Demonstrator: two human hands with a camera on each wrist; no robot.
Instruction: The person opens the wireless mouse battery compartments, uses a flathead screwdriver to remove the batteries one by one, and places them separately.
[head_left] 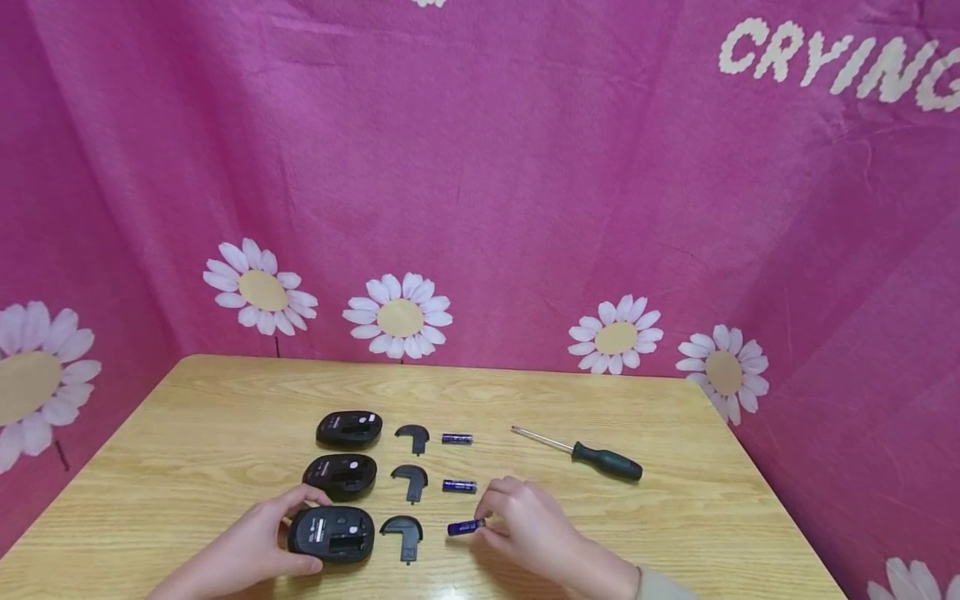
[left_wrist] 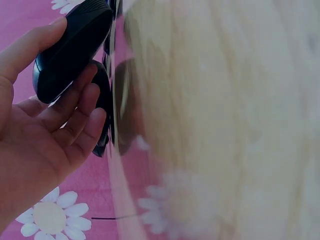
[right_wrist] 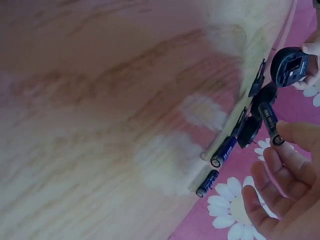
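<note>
My left hand [head_left: 251,537] grips a black computer mouse [head_left: 311,542] between thumb and fingers. The mouse is underside up, and its battery slot shows uncovered and hollow. In the left wrist view the held mouse [left_wrist: 70,55] is off the table. My right hand [head_left: 532,527] pinches one end of a blue battery [head_left: 465,527] with thumb and index finger; the right wrist view shows this battery [right_wrist: 268,119] raised and its other end free. Between the hands lies a black battery cover [head_left: 405,529].
Behind the held mouse lie two more upturned mice, a middle one [head_left: 326,475] and a far one [head_left: 341,428]. Beside them are battery covers [head_left: 411,479] [head_left: 414,434] and blue batteries [head_left: 459,486] [head_left: 457,438]. A dark-handled screwdriver [head_left: 609,462] lies at right on the wooden table [head_left: 675,517].
</note>
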